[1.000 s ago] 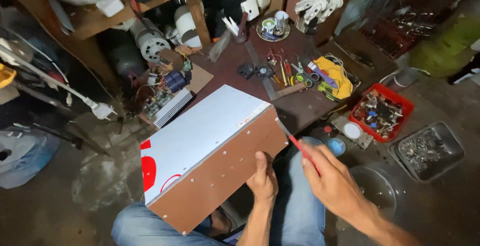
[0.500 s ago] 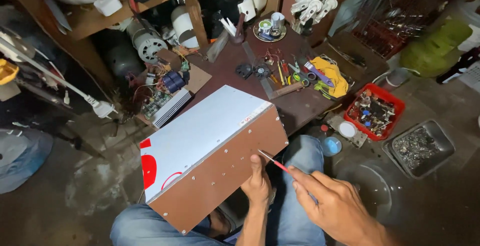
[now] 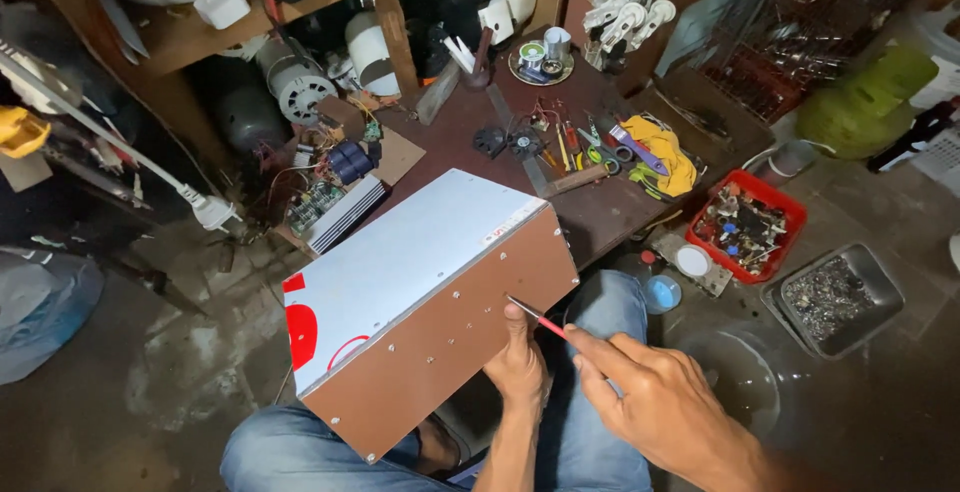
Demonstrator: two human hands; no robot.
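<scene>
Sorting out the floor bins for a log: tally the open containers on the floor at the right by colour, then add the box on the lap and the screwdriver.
Red tray: 1
Grey tray: 1
Box, steadied by left hand: 1
Screwdriver in right hand: 1
Total: 4

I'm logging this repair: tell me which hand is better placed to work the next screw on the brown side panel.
Probably the right hand: it holds the red-handled screwdriver, tip at the brown side panel of the metal box. The left hand is under the box, steadying it.
</scene>
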